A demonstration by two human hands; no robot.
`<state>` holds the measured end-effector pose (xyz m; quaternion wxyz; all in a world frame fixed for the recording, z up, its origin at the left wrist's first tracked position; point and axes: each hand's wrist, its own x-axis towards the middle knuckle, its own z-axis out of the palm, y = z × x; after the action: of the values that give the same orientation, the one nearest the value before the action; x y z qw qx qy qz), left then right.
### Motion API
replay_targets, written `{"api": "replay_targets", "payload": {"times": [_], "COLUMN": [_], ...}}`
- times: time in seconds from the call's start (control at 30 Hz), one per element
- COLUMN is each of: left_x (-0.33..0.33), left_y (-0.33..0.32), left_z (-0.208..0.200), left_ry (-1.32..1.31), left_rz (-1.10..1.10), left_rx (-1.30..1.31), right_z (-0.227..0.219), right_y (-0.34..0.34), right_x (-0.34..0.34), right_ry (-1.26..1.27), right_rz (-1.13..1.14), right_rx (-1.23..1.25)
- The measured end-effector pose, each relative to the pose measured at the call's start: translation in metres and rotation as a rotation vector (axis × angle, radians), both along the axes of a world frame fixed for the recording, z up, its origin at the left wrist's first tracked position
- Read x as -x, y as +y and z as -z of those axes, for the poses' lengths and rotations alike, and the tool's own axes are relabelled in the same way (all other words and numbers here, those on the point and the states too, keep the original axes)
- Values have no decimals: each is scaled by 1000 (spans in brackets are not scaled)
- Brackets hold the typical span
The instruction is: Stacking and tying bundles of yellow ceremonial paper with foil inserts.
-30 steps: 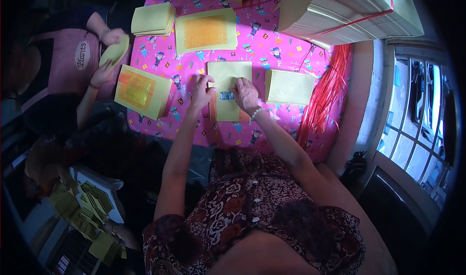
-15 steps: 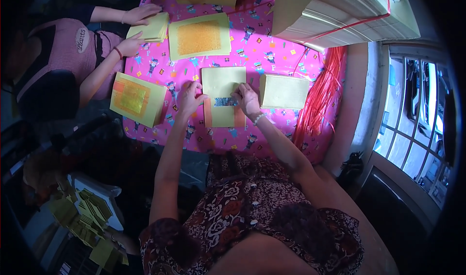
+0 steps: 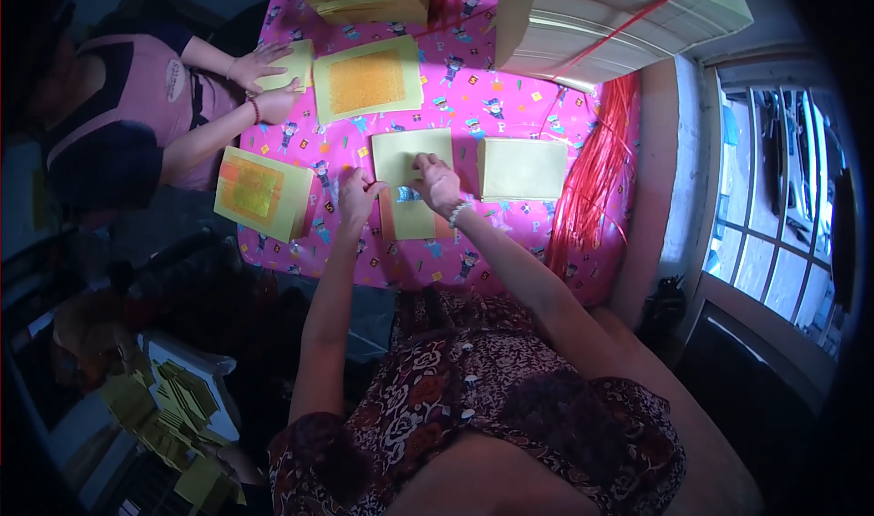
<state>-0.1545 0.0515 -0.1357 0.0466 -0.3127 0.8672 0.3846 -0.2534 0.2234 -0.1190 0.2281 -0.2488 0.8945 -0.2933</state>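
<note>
In front of me a yellow paper sheet [image 3: 390,156] lies over the upper part of a paper piece with orange side bands [image 3: 410,221] and a shiny silvery-blue strip [image 3: 407,194]. My left hand [image 3: 357,196] is closed at the sheet's left edge, thumb and forefinger pinching there. My right hand [image 3: 435,184] rests on the sheet with its fingers curled down; whether they hold anything is hidden. Right of it sits a stack of plain yellow paper [image 3: 522,169]. On the left lies a stack topped by an orange-and-gold patch [image 3: 250,191].
A pink patterned cloth [image 3: 473,266] covers the table. A yellow sheet with an orange panel [image 3: 366,81], tied paper bundles [image 3: 583,34] and red plastic strands [image 3: 596,179] lie around. At left, a co-worker's hands [image 3: 264,84] rest on yellow papers; more papers [image 3: 177,398] lie lower left.
My right hand has moved left and inward over the sheet from its right edge. My left hand stays at the left edge. The co-worker's hands have shifted on their papers.
</note>
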Motion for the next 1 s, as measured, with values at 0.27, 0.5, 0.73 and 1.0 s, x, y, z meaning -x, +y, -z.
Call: {"api": "replay_targets", "payload": {"times": [0.27,0.5,0.73,1.0], "left_x": [-25,2,4,20], "left_y": [17,38,34,59], "left_z": [48,33,15,-131], "left_ry": [74,131,396,471], "left_rz": [-283,-638,-845,-536], "left_rx": [-103,-628,-883,-1000], "right_z": [-8,19,-20,-53], "right_y": [-7,11,13,59], "right_x": [-6,-2,-17,3], "right_ry": [35,474,249,-172], "right_rz": [-137,-372,-103,562], "right_rx": [-66,-178,52,717]}}
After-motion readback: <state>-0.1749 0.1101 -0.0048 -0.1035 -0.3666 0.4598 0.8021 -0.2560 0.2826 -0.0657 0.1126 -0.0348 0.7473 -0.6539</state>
